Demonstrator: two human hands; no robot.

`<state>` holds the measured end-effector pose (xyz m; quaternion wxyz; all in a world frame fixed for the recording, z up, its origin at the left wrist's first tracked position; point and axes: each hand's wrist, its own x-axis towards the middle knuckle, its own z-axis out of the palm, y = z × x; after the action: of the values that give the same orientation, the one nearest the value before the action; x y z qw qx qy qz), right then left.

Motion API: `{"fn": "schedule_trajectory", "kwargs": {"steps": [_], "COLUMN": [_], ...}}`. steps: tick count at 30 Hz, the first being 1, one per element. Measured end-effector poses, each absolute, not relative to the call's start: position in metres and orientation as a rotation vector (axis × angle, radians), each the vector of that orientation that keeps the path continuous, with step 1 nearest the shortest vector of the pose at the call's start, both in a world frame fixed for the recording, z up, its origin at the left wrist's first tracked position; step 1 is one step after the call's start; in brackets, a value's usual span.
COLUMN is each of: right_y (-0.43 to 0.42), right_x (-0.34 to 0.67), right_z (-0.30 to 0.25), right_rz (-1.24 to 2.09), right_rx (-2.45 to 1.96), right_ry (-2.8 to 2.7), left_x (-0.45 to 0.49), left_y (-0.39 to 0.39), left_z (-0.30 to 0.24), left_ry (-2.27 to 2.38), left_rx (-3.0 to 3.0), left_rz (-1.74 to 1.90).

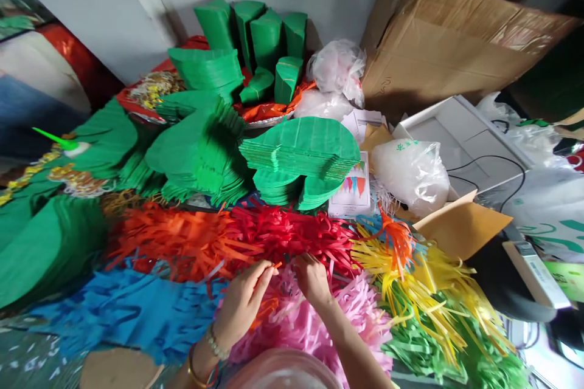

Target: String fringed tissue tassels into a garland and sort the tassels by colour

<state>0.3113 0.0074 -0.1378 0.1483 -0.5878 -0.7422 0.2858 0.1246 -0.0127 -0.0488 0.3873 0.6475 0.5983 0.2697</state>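
**A:** Hands first. What's the left doing?

**B:** The left hand (244, 304) is pinching an orange paper strip (276, 265) between thumb and fingers. The right hand (312, 279) sits just beside it, fingers pressed together among the strips, but I can't tell which strip it holds.

**A:** Fringes?

**B:** Six colours. The red fringe (283, 234) lies right ahead of both hands, the orange fringe (173, 243) ahead and left, and the blue fringe (128, 313) left of the left hand. The pink fringe (310, 331) is under the hands, while the yellow fringe (410, 273) and green fringe (438, 343) are right of the right hand.

**A:** Containers?

**B:** Well ahead, right of the right hand, a large cardboard carton (456, 42) stands open, its contents hidden. Nearer that hand are a white tray (460, 140) and a see-through plastic bag (410, 176) holding something white. Two more plastic bags (337, 67) sit further ahead, contents unclear.

**A:** Counts on the green?

**B:** Straight ahead, three big stacks of curved green paper (301, 158), then five upright green bundles (267, 39) behind them. Exact sheet count? Too many to tell.
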Motion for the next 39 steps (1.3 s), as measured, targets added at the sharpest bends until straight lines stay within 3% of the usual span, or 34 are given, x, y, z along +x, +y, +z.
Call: {"fn": "schedule_trajectory", "kwargs": {"steps": [6, 12, 16, 29, 39], "right_y": [0.000, -0.015, -0.027, -0.044, -0.044], "right_x": [0.317, 0.336, 0.337, 0.332, 0.342], "right_z": [-0.116, -0.056, -0.041, -0.040, -0.029], "right_rz": [0.807, 1.360, 1.502, 1.457, 1.150], "right_rx": [-1.724, -1.316, -1.226, -1.170, -1.279], "right_ry": [-2.010, -1.117, -0.917, -1.030, -1.424], "left_x": [0.133, 0.150, 0.158, 0.160, 0.172], "left_y": [-0.018, -0.026, -0.029, -0.037, -0.042], "left_z": [-0.053, -0.053, -0.048, -0.040, -0.043], "left_ry": [1.489, 1.357, 1.296, 1.231, 1.191], "left_rx": [1.674, 1.734, 1.782, 1.930, 1.610], "left_rz": [0.672, 0.652, 0.673, 0.681, 0.668]}}
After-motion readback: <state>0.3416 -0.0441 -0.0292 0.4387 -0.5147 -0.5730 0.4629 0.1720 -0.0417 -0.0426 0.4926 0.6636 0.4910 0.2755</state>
